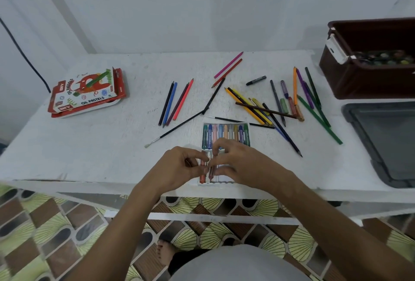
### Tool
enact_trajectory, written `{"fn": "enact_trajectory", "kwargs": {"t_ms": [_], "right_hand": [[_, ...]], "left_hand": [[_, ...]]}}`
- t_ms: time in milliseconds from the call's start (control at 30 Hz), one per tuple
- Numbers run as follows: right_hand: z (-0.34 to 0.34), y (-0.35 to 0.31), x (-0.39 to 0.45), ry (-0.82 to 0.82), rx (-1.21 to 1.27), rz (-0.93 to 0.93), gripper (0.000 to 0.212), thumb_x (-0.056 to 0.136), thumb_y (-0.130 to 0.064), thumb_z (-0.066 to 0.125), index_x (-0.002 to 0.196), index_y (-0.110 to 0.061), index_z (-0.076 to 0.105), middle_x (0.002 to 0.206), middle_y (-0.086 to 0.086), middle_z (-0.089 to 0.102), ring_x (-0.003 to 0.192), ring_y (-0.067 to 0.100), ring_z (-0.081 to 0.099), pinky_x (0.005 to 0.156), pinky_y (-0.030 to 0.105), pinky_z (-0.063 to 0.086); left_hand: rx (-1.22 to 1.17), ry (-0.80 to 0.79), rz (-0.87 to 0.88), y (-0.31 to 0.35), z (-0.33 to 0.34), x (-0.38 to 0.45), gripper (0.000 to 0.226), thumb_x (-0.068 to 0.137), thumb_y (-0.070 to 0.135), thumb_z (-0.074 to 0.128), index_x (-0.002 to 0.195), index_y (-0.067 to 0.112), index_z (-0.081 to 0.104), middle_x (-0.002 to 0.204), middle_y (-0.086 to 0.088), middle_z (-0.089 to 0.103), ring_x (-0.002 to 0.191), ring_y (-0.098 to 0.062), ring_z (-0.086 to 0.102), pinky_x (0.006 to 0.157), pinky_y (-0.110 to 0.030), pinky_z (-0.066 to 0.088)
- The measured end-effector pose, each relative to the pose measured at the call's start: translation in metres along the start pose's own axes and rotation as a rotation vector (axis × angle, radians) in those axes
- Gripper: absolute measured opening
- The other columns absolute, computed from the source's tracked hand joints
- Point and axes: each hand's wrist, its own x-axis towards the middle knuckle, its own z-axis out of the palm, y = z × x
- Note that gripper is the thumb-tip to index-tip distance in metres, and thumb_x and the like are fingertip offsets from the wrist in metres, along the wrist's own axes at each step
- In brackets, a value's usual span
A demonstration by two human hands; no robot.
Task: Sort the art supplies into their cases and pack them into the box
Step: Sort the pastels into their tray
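While both hands are working over the white pastel tray (226, 181) at the near edge of the surface (89, 146), the left hand (179, 168) is pinching an orange-red pastel (202, 176) and the right hand (238, 161) a dark red one (211, 174) (far row already filled). Loose pencils (269, 110) are lying beyond, the brown box (359, 83) sitting far right.

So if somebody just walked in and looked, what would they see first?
Probably the two hands in the middle, the left hand and right hand, both busy over a white pastel tray with a row of colourful oil pastels. Next, the messy pile of coloured pencils behind and to the right of it. On the far left lies the red oil pastels box, and a dark brown box sits at the far right.
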Motion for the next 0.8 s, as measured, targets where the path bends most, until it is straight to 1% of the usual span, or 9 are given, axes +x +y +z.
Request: {"fn": "enact_trajectory", "kwargs": {"t_ms": [33,100,167,233,333,467,533,700,800], "right_hand": [[-0.001,-0.001,0.001,0.026,0.060,-0.010,0.016,0.088,-0.024,0.064,0.102,-0.019,0.070,0.107,-0.002,0.053,0.091,0.010,0.053,0.076,0.022,0.044],[-0.003,-0.002,0.002,0.122,0.246,0.043,0.016,0.089,-0.021,0.063,0.102,-0.014,0.069,0.101,-0.002,0.060,0.088,0.010,0.057,0.076,0.020,0.046],[-0.002,-0.003,0.000,0.252,0.437,0.176,0.016,0.089,-0.020,0.064,0.103,-0.013,0.068,0.094,-0.004,0.066,0.082,0.008,0.060,0.075,0.019,0.049],[0.003,-0.004,-0.002,0.331,0.574,0.272,0.019,0.089,-0.016,0.064,0.108,-0.016,0.066,0.089,-0.006,0.068,0.080,0.008,0.064,0.077,0.019,0.052],[0.014,-0.003,-0.003,0.390,0.559,0.297,0.025,0.088,-0.011,0.064,0.113,-0.015,0.065,0.087,-0.008,0.068,0.081,0.005,0.064,0.078,0.016,0.052],[0.017,0.001,-0.003,0.437,0.550,0.333,0.024,0.087,-0.014,0.066,0.111,-0.011,0.066,0.088,-0.002,0.070,0.083,0.007,0.066,0.080,0.026,0.055],[0.018,-0.001,-0.003,0.427,0.549,0.328,0.024,0.086,-0.013,0.067,0.110,-0.010,0.066,0.088,-0.001,0.070,0.083,0.008,0.066,0.081,0.027,0.055],[0.021,-0.008,-0.003,0.424,0.514,0.317,0.024,0.084,-0.014,0.069,0.108,-0.010,0.067,0.085,-0.003,0.068,0.079,0.007,0.064,0.077,0.020,0.054],[0.014,-0.011,-0.004,0.435,0.496,0.384,0.031,0.083,-0.019,0.071,0.113,-0.013,0.064,0.079,-0.002,0.072,0.071,0.004,0.065,0.067,0.011,0.049]], "left_hand": [[-0.007,-0.003,0.006,0.000,0.000,0.000,0.020,0.079,0.032,0.075,0.099,0.035,0.074,0.064,0.011,0.063,0.053,-0.001,0.050,0.057,-0.014,0.038],[-0.027,-0.004,0.009,-0.002,0.000,-0.001,0.020,0.079,0.033,0.075,0.100,0.034,0.074,0.063,0.012,0.061,0.051,-0.001,0.049,0.056,-0.013,0.037],[-0.035,0.007,-0.003,-0.003,0.000,-0.001,0.022,0.079,0.033,0.075,0.101,0.033,0.074,0.065,0.012,0.063,0.052,0.000,0.050,0.056,-0.012,0.036],[-0.026,0.012,-0.013,-0.004,0.000,0.000,0.022,0.079,0.034,0.075,0.101,0.032,0.074,0.068,0.009,0.065,0.053,0.000,0.051,0.056,-0.010,0.037],[-0.023,0.008,-0.015,-0.004,0.001,0.001,0.022,0.078,0.035,0.076,0.100,0.033,0.074,0.070,0.007,0.066,0.055,0.000,0.052,0.056,-0.009,0.038],[-0.027,0.010,-0.016,-0.003,0.001,0.002,0.020,0.078,0.033,0.076,0.098,0.033,0.073,0.070,0.007,0.065,0.056,0.001,0.052,0.057,-0.008,0.038],[-0.020,0.010,-0.009,-0.004,0.001,0.002,0.020,0.078,0.033,0.076,0.098,0.033,0.074,0.070,0.007,0.065,0.055,0.001,0.052,0.056,-0.008,0.038],[-0.017,0.005,-0.003,-0.005,0.001,0.002,0.021,0.078,0.035,0.076,0.098,0.033,0.074,0.069,0.008,0.064,0.054,0.000,0.050,0.056,-0.010,0.037],[-0.016,0.007,-0.008,-0.005,0.001,0.002,0.020,0.078,0.035,0.076,0.097,0.034,0.074,0.070,0.009,0.064,0.056,0.000,0.051,0.057,-0.010,0.037]]}}
